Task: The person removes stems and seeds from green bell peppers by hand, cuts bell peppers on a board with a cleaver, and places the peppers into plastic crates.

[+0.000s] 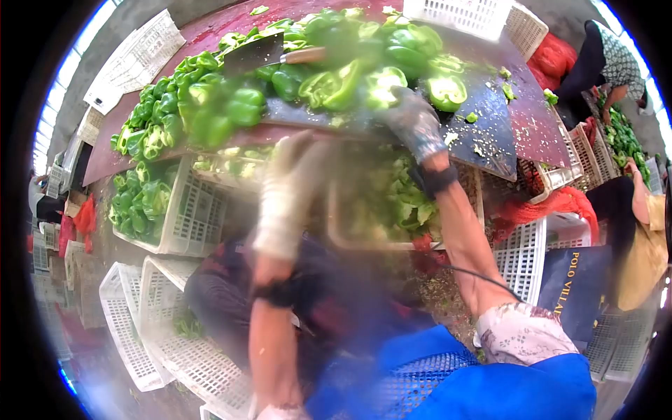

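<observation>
My right hand (417, 124), in a dirty work glove, is at the table's near edge. Its fingers are closed against a cut green bell pepper half (383, 85), whose pale inside shows. Lower and to the left, my left hand (295, 178) in a whitish glove is raised before the edge; blur hides its fingers. A knife (255, 56) with a wooden handle lies on the peppers. Whole and halved green bell peppers (413, 50) are heaped over the table. Below my hands, a crate (402, 245) contains pale green pepper pieces.
White plastic crates (199, 213) stand around my legs, one with peppers at the left. A dark blue board (490, 133) strewn with scraps lies on the red table (542, 136). Red netting (560, 206) hangs at the right. Another person (616, 66) bends over peppers farther right.
</observation>
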Demonstrator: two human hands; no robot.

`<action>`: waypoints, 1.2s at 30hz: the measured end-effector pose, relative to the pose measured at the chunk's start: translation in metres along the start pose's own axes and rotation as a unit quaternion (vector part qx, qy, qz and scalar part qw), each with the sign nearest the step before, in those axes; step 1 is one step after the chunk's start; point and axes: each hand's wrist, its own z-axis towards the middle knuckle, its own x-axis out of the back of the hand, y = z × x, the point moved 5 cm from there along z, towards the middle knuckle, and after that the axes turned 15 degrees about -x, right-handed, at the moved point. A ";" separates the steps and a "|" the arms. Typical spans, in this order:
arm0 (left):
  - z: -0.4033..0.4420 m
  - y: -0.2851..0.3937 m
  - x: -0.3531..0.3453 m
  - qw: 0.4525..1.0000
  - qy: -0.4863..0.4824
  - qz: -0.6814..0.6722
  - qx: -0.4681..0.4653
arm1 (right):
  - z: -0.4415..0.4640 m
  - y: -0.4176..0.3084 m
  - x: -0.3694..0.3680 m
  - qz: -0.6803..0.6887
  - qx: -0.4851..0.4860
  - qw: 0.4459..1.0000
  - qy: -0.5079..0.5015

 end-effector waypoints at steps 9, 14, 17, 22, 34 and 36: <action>-0.004 -0.006 -0.076 0.874 0.157 -0.448 0.102 | -0.092 -0.027 0.025 0.356 -0.143 0.903 -0.191; -0.023 -0.004 -0.059 0.839 0.214 -0.465 0.186 | -0.095 -0.019 0.024 0.219 0.093 0.968 -0.085; -0.033 -0.037 -0.065 0.858 0.212 -0.410 0.224 | -0.110 -0.013 -0.016 0.282 0.033 0.943 -0.175; -0.038 -0.058 -0.071 0.871 0.209 -0.370 0.246 | -0.112 0.000 -0.052 0.347 -0.137 0.908 -0.189; -0.027 -0.019 -0.071 0.771 0.097 -0.616 0.126 | -0.087 -0.025 0.015 0.371 -0.140 0.903 -0.167; -0.032 -0.018 -0.072 0.713 0.082 -0.674 0.174 | -0.094 -0.020 -0.006 0.353 0.065 0.930 -0.076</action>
